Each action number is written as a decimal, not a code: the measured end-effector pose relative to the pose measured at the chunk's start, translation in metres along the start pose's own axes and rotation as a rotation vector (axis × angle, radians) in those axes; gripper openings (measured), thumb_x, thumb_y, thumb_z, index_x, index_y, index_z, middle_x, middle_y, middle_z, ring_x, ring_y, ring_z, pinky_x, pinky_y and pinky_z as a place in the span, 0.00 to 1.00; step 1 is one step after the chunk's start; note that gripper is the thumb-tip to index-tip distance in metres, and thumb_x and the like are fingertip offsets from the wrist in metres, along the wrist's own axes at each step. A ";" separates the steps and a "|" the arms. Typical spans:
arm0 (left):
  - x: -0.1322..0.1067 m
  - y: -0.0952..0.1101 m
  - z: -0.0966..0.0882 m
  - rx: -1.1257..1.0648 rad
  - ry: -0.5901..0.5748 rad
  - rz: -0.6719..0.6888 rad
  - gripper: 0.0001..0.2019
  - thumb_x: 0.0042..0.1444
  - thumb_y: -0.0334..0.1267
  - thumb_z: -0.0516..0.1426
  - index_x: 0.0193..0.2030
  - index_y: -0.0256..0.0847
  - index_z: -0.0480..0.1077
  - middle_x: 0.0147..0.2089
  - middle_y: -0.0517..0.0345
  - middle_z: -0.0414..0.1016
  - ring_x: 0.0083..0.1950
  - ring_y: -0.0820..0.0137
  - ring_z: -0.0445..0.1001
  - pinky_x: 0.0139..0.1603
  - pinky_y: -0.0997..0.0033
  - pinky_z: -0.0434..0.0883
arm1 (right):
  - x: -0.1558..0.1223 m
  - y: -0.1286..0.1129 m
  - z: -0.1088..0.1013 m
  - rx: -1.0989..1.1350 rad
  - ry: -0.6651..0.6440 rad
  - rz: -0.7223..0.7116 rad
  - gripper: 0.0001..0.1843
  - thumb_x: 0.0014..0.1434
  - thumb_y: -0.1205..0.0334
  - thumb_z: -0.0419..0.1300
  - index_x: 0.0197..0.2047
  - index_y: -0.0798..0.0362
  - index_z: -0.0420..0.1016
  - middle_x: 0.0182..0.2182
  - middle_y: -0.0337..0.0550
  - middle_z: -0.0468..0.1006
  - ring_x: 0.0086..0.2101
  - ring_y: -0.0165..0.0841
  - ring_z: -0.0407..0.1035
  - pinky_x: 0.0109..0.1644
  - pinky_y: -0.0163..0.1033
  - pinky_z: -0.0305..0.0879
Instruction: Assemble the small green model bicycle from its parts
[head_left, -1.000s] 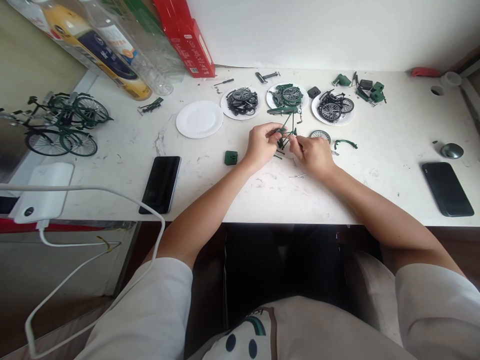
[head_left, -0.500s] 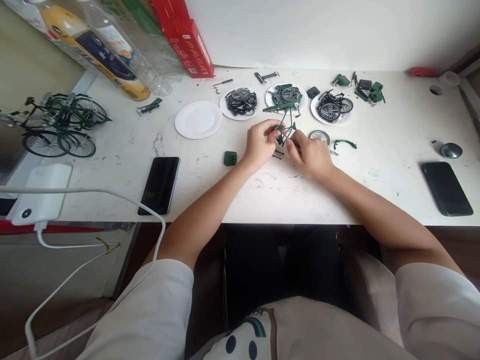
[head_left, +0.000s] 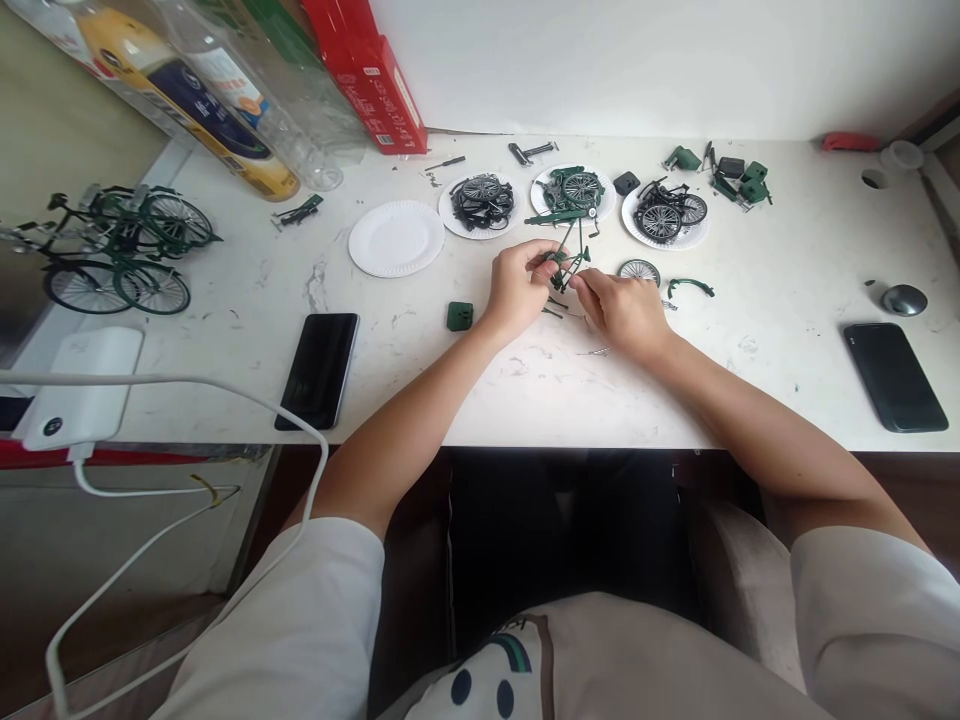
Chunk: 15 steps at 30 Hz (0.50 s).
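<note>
- The green bike frame (head_left: 574,266) sits between your hands, over the table (head_left: 525,400).
- Your left hand (head_left: 517,288) pinches it.
- Your right hand (head_left: 628,312) curls beside it; its grip can't be told.
- A wheel (head_left: 640,270) lies just past your right hand.

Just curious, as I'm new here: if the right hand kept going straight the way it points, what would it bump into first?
Most likely the green bicycle frame that the left hand grips: it sits just ahead of the right hand, though whether they touch, I can't tell.
</note>
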<state>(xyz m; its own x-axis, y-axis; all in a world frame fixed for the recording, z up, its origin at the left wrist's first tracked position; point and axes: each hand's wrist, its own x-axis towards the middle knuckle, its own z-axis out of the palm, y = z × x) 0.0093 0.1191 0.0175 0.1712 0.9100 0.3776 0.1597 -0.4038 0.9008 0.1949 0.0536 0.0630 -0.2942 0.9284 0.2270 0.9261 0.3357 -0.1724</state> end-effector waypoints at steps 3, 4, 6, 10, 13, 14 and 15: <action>0.000 -0.001 0.000 -0.001 -0.005 -0.002 0.08 0.65 0.33 0.59 0.46 0.41 0.80 0.44 0.52 0.87 0.49 0.63 0.86 0.56 0.63 0.80 | 0.000 0.001 0.000 0.008 -0.001 0.000 0.34 0.83 0.44 0.37 0.49 0.55 0.81 0.33 0.55 0.86 0.31 0.43 0.74 0.39 0.42 0.48; 0.000 -0.001 0.000 -0.004 -0.006 -0.003 0.08 0.65 0.33 0.59 0.46 0.40 0.80 0.44 0.51 0.87 0.49 0.63 0.86 0.56 0.63 0.80 | 0.001 0.001 0.000 0.011 -0.003 0.001 0.35 0.83 0.44 0.37 0.49 0.55 0.81 0.33 0.55 0.86 0.31 0.43 0.74 0.38 0.42 0.47; 0.000 -0.001 0.000 -0.015 -0.004 -0.005 0.07 0.65 0.33 0.60 0.45 0.40 0.80 0.44 0.51 0.87 0.49 0.63 0.86 0.55 0.63 0.80 | 0.001 0.001 0.000 0.018 -0.012 0.012 0.36 0.83 0.44 0.38 0.49 0.55 0.82 0.33 0.55 0.86 0.31 0.42 0.74 0.38 0.42 0.47; -0.001 0.002 0.003 -0.057 0.025 -0.009 0.05 0.66 0.34 0.61 0.44 0.41 0.79 0.43 0.53 0.86 0.48 0.64 0.87 0.53 0.66 0.80 | 0.000 -0.003 -0.001 0.085 -0.047 0.038 0.40 0.83 0.41 0.36 0.46 0.57 0.85 0.32 0.54 0.85 0.32 0.41 0.76 0.38 0.42 0.50; -0.001 0.007 0.003 -0.062 0.032 -0.003 0.05 0.66 0.33 0.61 0.43 0.41 0.79 0.43 0.54 0.86 0.48 0.65 0.87 0.52 0.67 0.80 | -0.001 -0.005 -0.002 0.171 -0.064 0.047 0.43 0.83 0.39 0.35 0.42 0.56 0.85 0.31 0.52 0.85 0.33 0.40 0.77 0.39 0.42 0.53; -0.001 0.009 0.003 -0.054 0.031 0.001 0.05 0.66 0.33 0.60 0.42 0.41 0.79 0.43 0.53 0.86 0.47 0.65 0.86 0.52 0.67 0.80 | -0.002 -0.005 -0.003 0.199 -0.069 0.050 0.44 0.83 0.39 0.35 0.40 0.55 0.85 0.31 0.51 0.84 0.33 0.39 0.77 0.39 0.42 0.53; -0.002 0.010 0.003 -0.043 0.029 0.006 0.05 0.65 0.32 0.60 0.42 0.41 0.79 0.43 0.53 0.86 0.47 0.65 0.86 0.51 0.67 0.80 | -0.002 -0.005 -0.003 0.227 -0.074 0.052 0.44 0.83 0.38 0.34 0.39 0.55 0.85 0.30 0.50 0.84 0.33 0.39 0.76 0.39 0.41 0.54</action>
<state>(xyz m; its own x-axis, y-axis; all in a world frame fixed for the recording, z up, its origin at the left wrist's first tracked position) 0.0134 0.1134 0.0251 0.1432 0.9103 0.3884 0.1164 -0.4052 0.9068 0.1918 0.0496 0.0661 -0.2715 0.9518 0.1426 0.8660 0.3063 -0.3953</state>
